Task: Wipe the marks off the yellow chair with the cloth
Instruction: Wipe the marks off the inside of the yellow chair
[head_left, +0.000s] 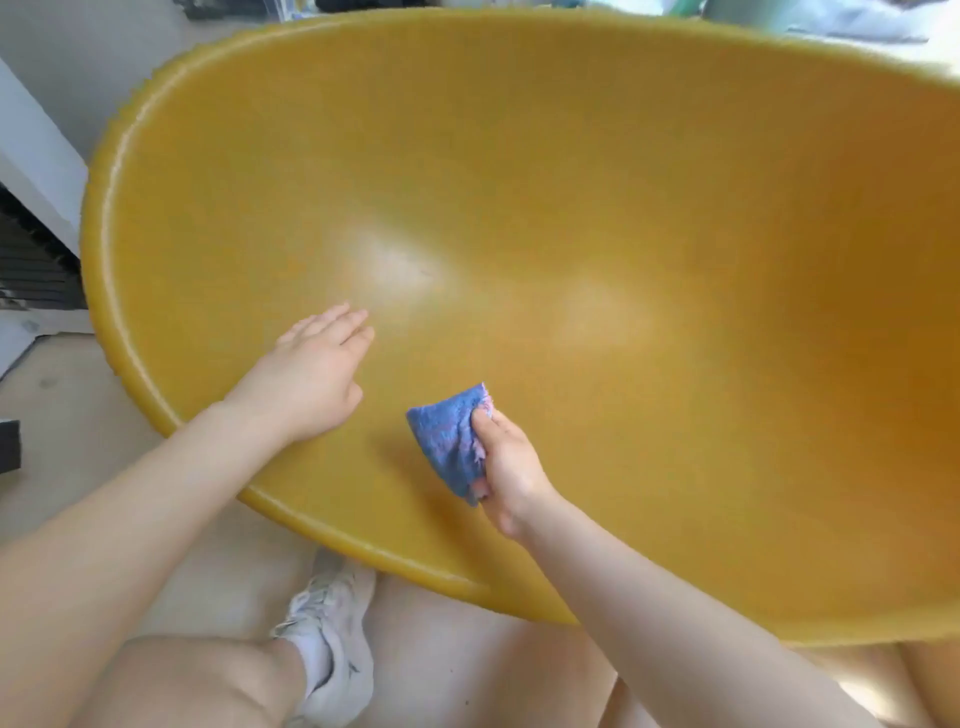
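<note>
The yellow chair (571, 182) is a big glossy bowl-shaped shell that fills most of the view. A small faint dark mark (427, 272) shows near the bright glare patch left of the middle. My left hand (306, 379) lies flat, palm down, on the shell's near left part with fingers stretched out. My right hand (506, 467) grips a bunched blue cloth (451, 441) with pink flecks and presses it against the chair's inner surface near the front rim.
A pale floor (78, 441) lies below the chair's rim. My knee and a white sneaker (332, 644) are under the front edge. A white wall edge and dark slats (31, 260) stand at the left. Blurred items sit beyond the chair's far rim.
</note>
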